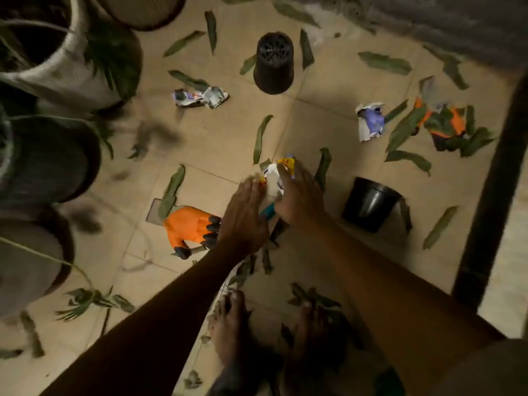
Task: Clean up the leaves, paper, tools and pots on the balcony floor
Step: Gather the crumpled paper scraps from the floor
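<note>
A crumpled white-and-yellow paper lies on the tiled floor between my hands. My right hand curls its fingers over the paper. My left hand lies flat with straight fingers against the paper's left side. A teal-handled tool shows between the hands, mostly hidden. Two more crumpled papers lie farther out. One black pot stands upside down, another black pot lies tilted at the right. An orange glove lies left of my left hand. Green leaves are scattered all over.
Large planters line the left side. A second orange glove under leaves lies at the far right beside a dark post. My bare feet stand on leaves at the bottom. A woven basket is at the top.
</note>
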